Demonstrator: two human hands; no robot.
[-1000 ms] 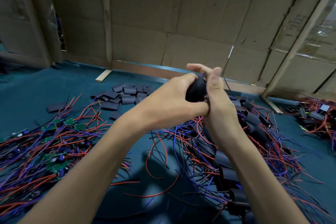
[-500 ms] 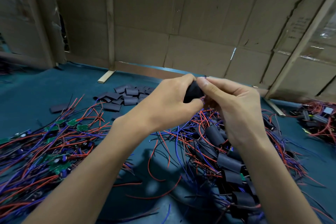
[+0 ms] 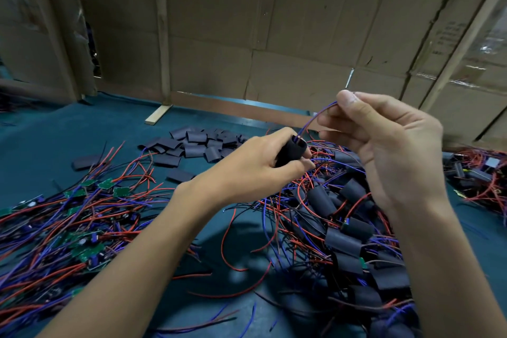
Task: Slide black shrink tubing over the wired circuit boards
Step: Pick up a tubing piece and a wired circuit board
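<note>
We are in a small assembly workshop: cardboard walls (image 3: pixel 288 35) behind our left hand (image 3: pixel 247 173), a teal worktop (image 3: pixel 41 145) beneath it, green circuit boards (image 3: pixel 90 252) to its left, cut black tubing (image 3: pixel 192 143) just beyond.

We find one black shrink tube (image 3: pixel 291 151) gripped in the left hand (image 3: pixel 258 170), its open end tilted upward; red and blue wires (image 3: pixel 315 118) rise from it to the right hand (image 3: pixel 384 145), which pinches them.
</note>
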